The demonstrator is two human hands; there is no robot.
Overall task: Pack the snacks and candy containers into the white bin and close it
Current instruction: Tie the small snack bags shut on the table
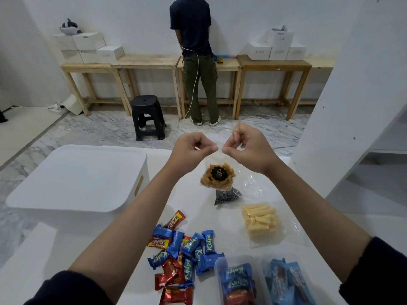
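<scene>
The clear snack bag [217, 176] hangs upright over the white table [110, 227], long axis vertical, mouth up. Left hand [191, 148] and right hand [244, 146], raised side by side with fingers curled, pinch what seems to be its top edge. The lidded white bin [77, 179] sits at the left.

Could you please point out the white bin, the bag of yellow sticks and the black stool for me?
White bin [74, 179]: head view, middle of its closed lid.
Yellow sticks [261, 220]: head view, centre of the bag.
Black stool [148, 116]: head view, its front.
</scene>
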